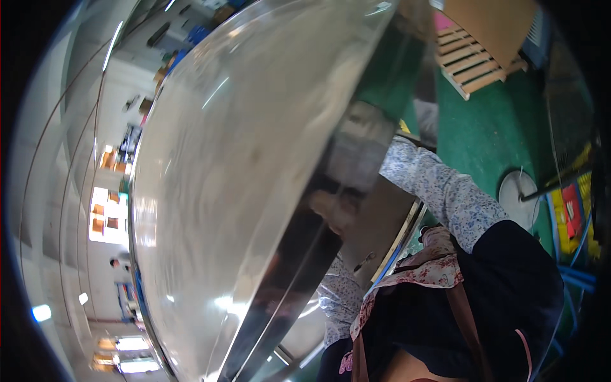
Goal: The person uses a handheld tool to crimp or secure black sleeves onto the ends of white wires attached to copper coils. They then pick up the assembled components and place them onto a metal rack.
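A very large, rounded, glossy pale shell (pixel 242 146), shaped like a bowl or dome, fills the middle of the view close to me. Along its right side runs a dark, mirror-like band (pixel 305 229), in which blurred pale and finger-like shapes show; I cannot tell whether these are reflections. My right arm in a blue floral sleeve (pixel 439 184) reaches to the band's edge, and the hand is hidden at the band. From below, my left sleeve (pixel 340 293) also runs up to the band, its hand hidden too. What either hand grips cannot be made out.
A wooden pallet (pixel 468 57) with a brown board (pixel 490 25) lies on the green floor (pixel 471 134) at the upper right. A round pale disc (pixel 519 197), blue hoses (pixel 576 274) and a red-and-yellow item (pixel 569 210) are at right. A person (pixel 121 262) stands far left.
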The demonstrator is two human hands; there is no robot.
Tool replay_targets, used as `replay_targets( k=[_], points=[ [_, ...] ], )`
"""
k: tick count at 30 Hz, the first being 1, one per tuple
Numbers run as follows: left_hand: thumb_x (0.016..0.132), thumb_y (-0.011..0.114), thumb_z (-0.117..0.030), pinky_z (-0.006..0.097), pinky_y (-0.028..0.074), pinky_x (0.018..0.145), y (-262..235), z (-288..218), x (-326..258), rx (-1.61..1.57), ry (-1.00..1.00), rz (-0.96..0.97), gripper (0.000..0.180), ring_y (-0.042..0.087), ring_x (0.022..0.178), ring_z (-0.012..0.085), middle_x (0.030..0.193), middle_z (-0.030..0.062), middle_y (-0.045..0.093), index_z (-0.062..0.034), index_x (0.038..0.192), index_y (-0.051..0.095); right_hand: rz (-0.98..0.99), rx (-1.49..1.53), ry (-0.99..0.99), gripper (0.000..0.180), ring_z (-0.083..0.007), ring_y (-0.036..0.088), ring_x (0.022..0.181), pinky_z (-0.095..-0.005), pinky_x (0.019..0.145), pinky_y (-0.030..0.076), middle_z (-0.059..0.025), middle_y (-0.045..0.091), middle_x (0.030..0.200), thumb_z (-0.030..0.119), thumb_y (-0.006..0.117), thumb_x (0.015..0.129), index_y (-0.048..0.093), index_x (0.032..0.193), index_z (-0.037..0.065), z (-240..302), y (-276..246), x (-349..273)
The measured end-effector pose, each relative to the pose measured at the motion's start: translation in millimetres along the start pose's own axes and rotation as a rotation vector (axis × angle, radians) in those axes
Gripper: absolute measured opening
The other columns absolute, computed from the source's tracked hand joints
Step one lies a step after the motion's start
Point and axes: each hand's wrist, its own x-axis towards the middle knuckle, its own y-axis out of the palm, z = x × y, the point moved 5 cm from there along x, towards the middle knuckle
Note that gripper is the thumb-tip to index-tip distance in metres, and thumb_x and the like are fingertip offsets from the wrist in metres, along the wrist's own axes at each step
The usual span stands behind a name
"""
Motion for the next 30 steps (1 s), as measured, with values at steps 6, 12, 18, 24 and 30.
replay_targets(
  k=[6, 12, 18, 24, 30],
  points=[
    [0.088, 0.057, -0.006, 0.032, 0.04, 0.1, -51, 59, 75, 0.348, 0.017, 0.029, 0.031, 0.049, 0.116, 0.021, 0.122, 0.0122, 0.054, -0.0003, 0.117, 0.051, 0.017, 0.071, 0.376, 0.029, -0.0266, 0.05, 0.11, -0.0373, 0.094, 0.038, -0.0116, 0.057, 0.114, 0.02, 0.05, 0.082, 0.06, 0.105, 0.007, -40, 6, -13],
    [0.087, 0.056, -0.004, 0.032, 0.041, 0.099, -11, 80, 57, 0.098, -0.139, -0.092, 0.03, 0.05, 0.115, 0.0209, 0.124, 0.0128, 0.052, 0.0033, 0.115, 0.052, 0.074, 0.847, 0.631, 0.044, -0.0298, 0.058, 0.092, -0.0385, 0.081, 0.045, -0.0165, 0.061, 0.096, 0.033, 0.07, 0.07, 0.058, 0.101, 0.004, -28, 46, -70],
    [0.085, 0.052, 0.004, 0.03, 0.045, 0.095, -31, 70, 65, 1.19, 0.456, 0.11, 0.019, 0.053, 0.103, 0.0163, 0.107, 0.0089, 0.055, 0.0016, 0.104, 0.055, 0.026, 1.335, 0.608, 0.044, -0.0258, 0.062, 0.084, -0.0367, 0.075, 0.048, -0.0148, 0.065, 0.094, 0.035, 0.07, 0.075, 0.06, 0.104, 0.003, -14, 79, -38],
    [0.087, 0.053, -0.001, 0.033, 0.049, 0.09, -13, 62, 91, 1.184, 0.348, 0.126, 0.019, 0.055, 0.101, 0.0237, 0.112, 0.0156, 0.056, 0.003, 0.105, 0.055, 0.295, 1.118, 0.491, 0.041, -0.0246, 0.062, 0.085, -0.0373, 0.074, 0.048, -0.0165, 0.064, 0.093, 0.035, 0.065, 0.077, 0.06, 0.105, 0.004, -12, 101, -2],
    [0.089, 0.056, -0.02, 0.036, 0.051, 0.088, -39, 95, 101, -0.143, -0.279, -0.214, 0.03, 0.058, 0.1, 0.0264, 0.11, 0.0161, 0.059, 0.005, 0.105, 0.056, 0.169, 1.008, 0.462, 0.039, -0.0275, 0.061, 0.086, -0.0391, 0.076, 0.047, -0.0174, 0.064, 0.093, 0.034, 0.063, 0.077, 0.06, 0.102, 0.004, 11, 71, -8]
  ],
)
